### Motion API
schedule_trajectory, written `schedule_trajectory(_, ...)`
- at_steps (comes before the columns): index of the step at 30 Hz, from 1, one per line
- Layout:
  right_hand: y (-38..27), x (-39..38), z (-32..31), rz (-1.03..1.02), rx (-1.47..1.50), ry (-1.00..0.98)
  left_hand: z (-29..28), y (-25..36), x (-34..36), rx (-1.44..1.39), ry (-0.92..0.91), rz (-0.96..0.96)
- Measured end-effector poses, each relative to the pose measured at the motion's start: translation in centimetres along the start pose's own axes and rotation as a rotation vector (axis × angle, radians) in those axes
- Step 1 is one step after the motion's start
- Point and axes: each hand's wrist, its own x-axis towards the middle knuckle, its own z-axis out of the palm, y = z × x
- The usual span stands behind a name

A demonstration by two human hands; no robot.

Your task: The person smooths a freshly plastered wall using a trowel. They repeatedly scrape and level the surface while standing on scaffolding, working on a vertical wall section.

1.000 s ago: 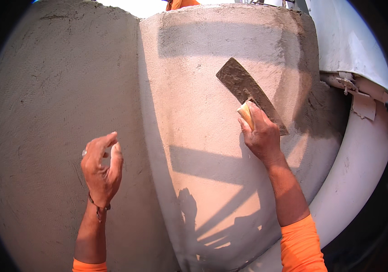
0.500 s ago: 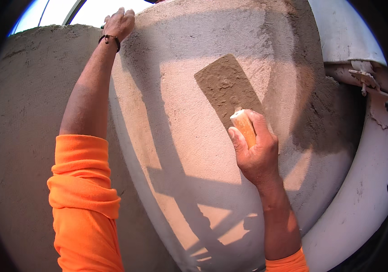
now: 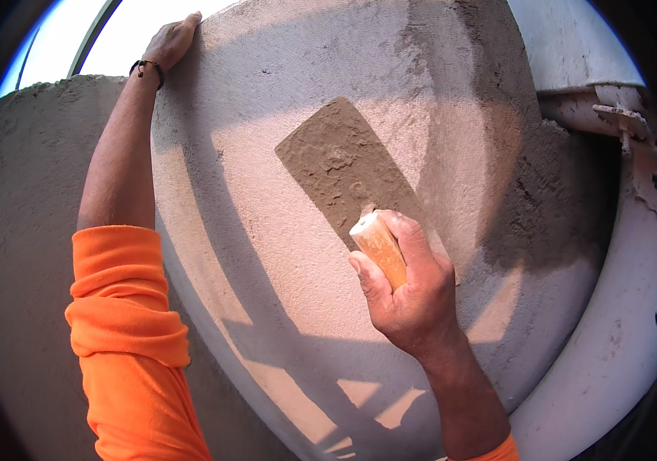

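My right hand (image 3: 413,284) is closed round the wooden handle of a rectangular plastering trowel (image 3: 351,173). Wet grey-brown mortar coats the side of its blade that faces me. The blade lies tilted, its far end up and to the left, against or close over the curved plastered wall (image 3: 251,184); whether it touches cannot be told. Up at the far left, my left hand (image 3: 173,42) rests at the wall's upper corner, a digit stretched along the edge and the other fingers mostly hidden. A dark cord bracelet circles that wrist.
Darker, damp-looking plaster (image 3: 543,207) covers the wall's right side. Beyond it run a thick pale curved pipe (image 3: 582,346) and a metal bracket (image 3: 622,119). A rough grey wall (image 3: 29,230) stands at left. Shadows of bars and of a person cross the plaster.
In the view, the trowel and my right hand have shifted left and slightly down across the wall. My left hand also appears farther left, and the whole view has moved a little.
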Motion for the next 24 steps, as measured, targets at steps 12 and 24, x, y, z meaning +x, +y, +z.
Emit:
schedule_trajectory(12, 0.0, -0.4, 0.3, 0.035, -0.018, 0.023, -2.8, 3.9, -3.6, 0.56, -0.007, 0.109)
schedule_trajectory(24, 0.4, 7.1, -2.9, -0.001, -0.136, 0.294, -13.6, -4.5, -21.7, 0.779, 0.179, 0.559)
